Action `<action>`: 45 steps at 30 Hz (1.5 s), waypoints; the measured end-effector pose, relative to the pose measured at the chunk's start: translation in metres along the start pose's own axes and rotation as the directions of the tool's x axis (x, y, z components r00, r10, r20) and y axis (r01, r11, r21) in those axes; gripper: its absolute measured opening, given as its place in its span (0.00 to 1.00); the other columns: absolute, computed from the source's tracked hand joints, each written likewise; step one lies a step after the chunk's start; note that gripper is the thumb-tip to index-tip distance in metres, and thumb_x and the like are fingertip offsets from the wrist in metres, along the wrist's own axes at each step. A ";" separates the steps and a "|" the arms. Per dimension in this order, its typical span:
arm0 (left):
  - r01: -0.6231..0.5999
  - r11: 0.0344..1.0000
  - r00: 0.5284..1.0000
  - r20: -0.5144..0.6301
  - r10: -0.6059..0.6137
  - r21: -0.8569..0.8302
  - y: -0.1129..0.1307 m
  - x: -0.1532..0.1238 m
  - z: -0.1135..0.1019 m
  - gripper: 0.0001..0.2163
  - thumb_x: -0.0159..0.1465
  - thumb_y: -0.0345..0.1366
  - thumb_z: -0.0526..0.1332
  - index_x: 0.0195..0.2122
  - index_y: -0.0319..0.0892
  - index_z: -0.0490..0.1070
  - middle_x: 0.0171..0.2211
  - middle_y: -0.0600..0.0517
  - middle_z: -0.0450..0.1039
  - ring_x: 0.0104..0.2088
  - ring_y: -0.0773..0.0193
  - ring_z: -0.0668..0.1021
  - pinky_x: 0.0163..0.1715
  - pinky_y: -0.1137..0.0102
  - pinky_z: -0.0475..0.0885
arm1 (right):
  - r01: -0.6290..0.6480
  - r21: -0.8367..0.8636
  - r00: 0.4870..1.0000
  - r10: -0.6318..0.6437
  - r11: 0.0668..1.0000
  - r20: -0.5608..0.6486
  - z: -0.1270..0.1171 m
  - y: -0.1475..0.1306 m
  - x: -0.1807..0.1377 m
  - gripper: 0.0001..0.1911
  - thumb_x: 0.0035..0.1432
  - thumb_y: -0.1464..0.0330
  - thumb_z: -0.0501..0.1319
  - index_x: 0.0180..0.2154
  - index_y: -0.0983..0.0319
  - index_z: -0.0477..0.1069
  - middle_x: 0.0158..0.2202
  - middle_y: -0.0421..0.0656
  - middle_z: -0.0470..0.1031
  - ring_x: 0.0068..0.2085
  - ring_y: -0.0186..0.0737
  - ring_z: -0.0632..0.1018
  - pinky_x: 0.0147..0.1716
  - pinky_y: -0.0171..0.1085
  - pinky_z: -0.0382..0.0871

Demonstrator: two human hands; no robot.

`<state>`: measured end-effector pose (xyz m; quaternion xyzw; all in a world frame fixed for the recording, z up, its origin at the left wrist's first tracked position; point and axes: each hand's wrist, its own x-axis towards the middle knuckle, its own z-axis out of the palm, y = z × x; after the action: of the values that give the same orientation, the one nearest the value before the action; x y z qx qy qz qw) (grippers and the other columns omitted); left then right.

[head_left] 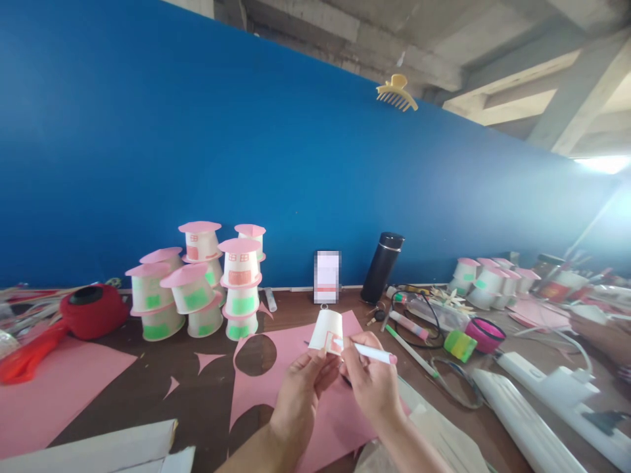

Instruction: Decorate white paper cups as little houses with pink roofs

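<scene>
My left hand is closed around the lower end of a white paper cup, tilted over the table. In my right hand is a white marker pen with a pink end, its tip against the cup's side. A pinkish-red outline like a door shows on the cup near the tip. Beneath both hands lies a pink paper sheet with round pieces cut out of it. To the left, decorated paper cups with pink paper tops stand stacked, some with red windows and doors, others with green patches.
A black flask and a propped phone stand by the blue partition. Rightward lie a green-tipped marker, pink tape roll, power strip and more cups. Another person's hand is at far right; a red object sits left.
</scene>
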<state>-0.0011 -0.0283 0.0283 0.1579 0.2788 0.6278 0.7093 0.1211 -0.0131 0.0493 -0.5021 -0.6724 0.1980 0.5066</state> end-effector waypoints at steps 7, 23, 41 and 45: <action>-0.002 1.000 1.000 0.006 0.002 -0.006 0.000 -0.001 0.001 0.09 0.51 0.36 0.73 0.28 0.36 0.78 0.33 0.45 0.82 0.39 0.61 0.81 0.43 0.71 0.74 | 0.002 -0.003 0.999 -0.002 1.000 -0.047 0.002 0.003 0.000 0.10 0.62 0.61 0.58 0.31 0.59 0.67 0.18 0.37 0.73 0.21 0.36 0.76 0.21 0.30 0.69; 0.010 1.000 0.999 0.050 -0.010 0.003 -0.001 -0.001 0.000 0.09 0.53 0.37 0.71 0.30 0.35 0.79 0.35 0.44 0.82 0.41 0.60 0.81 0.47 0.70 0.73 | -0.001 -0.028 0.998 -0.001 1.000 -0.065 0.000 0.003 0.000 0.09 0.63 0.60 0.58 0.32 0.58 0.67 0.21 0.38 0.75 0.23 0.37 0.78 0.25 0.31 0.71; -0.011 1.000 0.998 0.067 0.012 -0.010 -0.004 0.000 -0.001 0.07 0.55 0.35 0.70 0.29 0.35 0.79 0.33 0.45 0.81 0.38 0.62 0.81 0.46 0.71 0.74 | -0.008 -0.002 1.000 0.008 1.000 -0.012 0.000 -0.001 0.000 0.11 0.62 0.61 0.57 0.29 0.58 0.67 0.18 0.37 0.72 0.21 0.36 0.75 0.19 0.29 0.65; -0.032 0.999 0.997 0.071 0.033 -0.019 -0.003 0.000 -0.002 0.07 0.54 0.35 0.70 0.29 0.35 0.79 0.32 0.45 0.81 0.39 0.61 0.80 0.48 0.69 0.73 | -0.007 -0.019 1.000 0.007 1.000 -0.003 -0.001 -0.004 -0.001 0.11 0.62 0.61 0.58 0.28 0.58 0.67 0.16 0.36 0.70 0.19 0.36 0.73 0.18 0.29 0.64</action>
<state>0.0003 -0.0292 0.0253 0.1786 0.2452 0.6357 0.7098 0.1197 -0.0158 0.0527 -0.5094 -0.6720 0.1926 0.5019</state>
